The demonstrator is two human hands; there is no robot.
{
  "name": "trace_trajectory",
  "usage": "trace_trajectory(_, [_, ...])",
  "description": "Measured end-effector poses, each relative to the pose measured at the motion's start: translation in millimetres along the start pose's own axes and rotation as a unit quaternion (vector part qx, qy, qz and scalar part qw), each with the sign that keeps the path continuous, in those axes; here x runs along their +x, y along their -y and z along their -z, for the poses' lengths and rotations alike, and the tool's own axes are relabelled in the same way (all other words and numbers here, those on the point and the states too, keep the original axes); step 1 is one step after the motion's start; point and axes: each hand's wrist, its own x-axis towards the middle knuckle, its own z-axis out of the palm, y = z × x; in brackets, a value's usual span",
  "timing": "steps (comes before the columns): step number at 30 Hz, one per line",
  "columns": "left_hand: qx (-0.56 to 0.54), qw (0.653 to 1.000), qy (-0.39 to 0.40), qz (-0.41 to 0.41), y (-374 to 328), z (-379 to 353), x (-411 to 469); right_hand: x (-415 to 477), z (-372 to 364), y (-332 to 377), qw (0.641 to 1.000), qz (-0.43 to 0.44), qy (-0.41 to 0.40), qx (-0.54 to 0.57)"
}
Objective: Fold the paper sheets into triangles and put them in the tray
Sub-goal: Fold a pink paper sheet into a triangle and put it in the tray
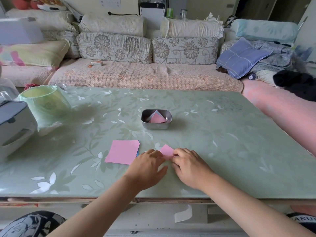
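A pink paper sheet (166,151) lies on the green table between my two hands, its far corner sticking out and the near part hidden under my fingers. My left hand (147,166) presses its left edge and my right hand (189,165) pinches its right edge. A stack of square sheets (122,152), pink on top with blue edges showing, lies just left of my left hand. Farther back, a small metal tray (145,117) holds folded triangles, a pink one (157,119) on top.
A green lined bin (45,103) and a grey-white appliance (12,124) stand at the table's left. A sofa with cushions runs behind the table. The table's front edge (153,199) is close to my forearms.
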Motion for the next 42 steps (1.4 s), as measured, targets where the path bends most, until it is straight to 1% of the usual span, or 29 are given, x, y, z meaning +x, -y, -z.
trace_trajectory(4, [0.012, 1.000, 0.008, 0.024, 6, 7, -4, 1, 1, 2, 1.000, -0.007, 0.003, -0.008])
trace_trajectory(14, [0.012, 0.996, -0.004, 0.087, 12, 11, -17, 0, 2, 4, 1.000, -0.020, 0.001, -0.014])
trace_trajectory(19, [0.013, 0.995, -0.006, 0.095, 14, 11, -18, 0, 1, 5, 1.000, -0.025, 0.000, -0.010])
trace_trajectory(21, [0.014, 0.995, -0.029, 0.099, 12, 14, -17, 0, 1, 6, 1.000, -0.028, -0.002, -0.008])
trace_trajectory(23, [0.018, 0.994, -0.071, 0.081, 10, 15, -13, 1, 2, 7, 0.999, -0.032, -0.003, -0.005])
trace_trajectory(25, [-0.003, 0.994, -0.100, 0.052, 4, 16, -9, 2, 3, 8, 0.999, -0.034, -0.004, -0.002])
trace_trajectory(26, [-0.024, 0.995, -0.090, 0.036, 0, 16, -6, 2, 3, 8, 0.999, -0.034, -0.005, 0.002])
trace_trajectory(29, [-0.066, 0.997, -0.016, -0.022, -6, 5, 0, 1, 4, 9, 0.999, -0.038, 0.000, 0.007])
trace_trajectory(31, [-0.068, 0.997, 0.000, -0.048, -10, 0, 3, 0, 5, 8, 0.999, -0.038, 0.002, 0.010])
trace_trajectory(35, [-0.059, 0.997, 0.000, -0.042, -11, -3, 6, -3, 4, 7, 0.999, -0.039, 0.007, 0.002])
trace_trajectory(42, [-0.010, 0.999, 0.031, -0.033, -13, -4, 6, -6, 6, 0, 0.997, -0.067, -0.025, -0.023])
